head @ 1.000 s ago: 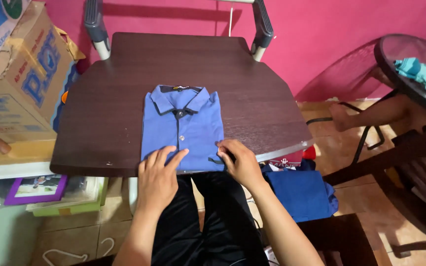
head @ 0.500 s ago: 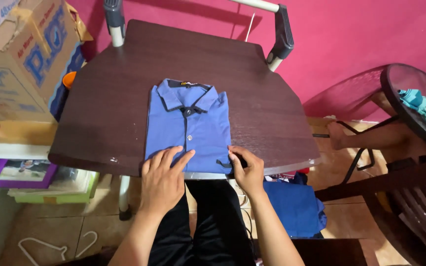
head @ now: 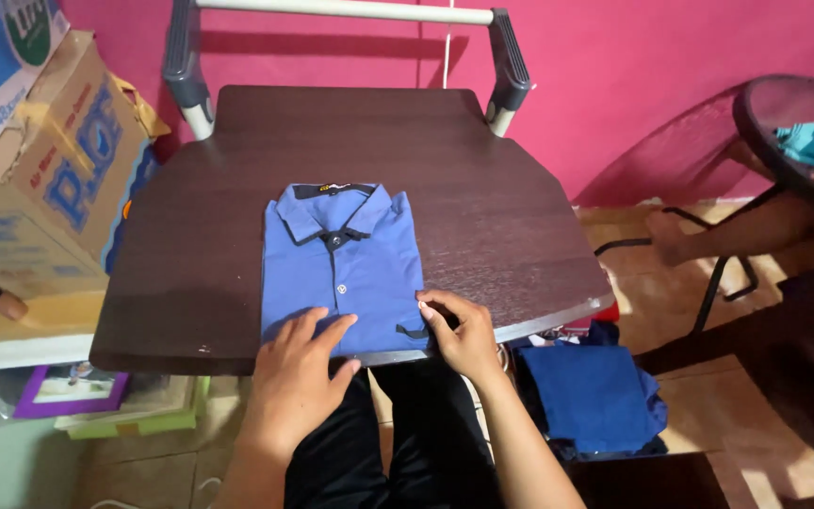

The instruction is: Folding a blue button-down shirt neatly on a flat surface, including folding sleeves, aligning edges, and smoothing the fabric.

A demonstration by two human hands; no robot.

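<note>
Folded blue polo shirt (head: 341, 269) lies at the near edge of the dark surface (head: 482, 217). Left hand (head: 299, 377) flat, fingers apart, on its hem; right hand (head: 459, 335) pinches the hem's corner. Risk: hem overhangs; a pull could undo the fold.

A folded blue polo shirt (head: 341, 269) is laid flat, collar up, its hem beneath the fingers (head: 317, 330).
</note>
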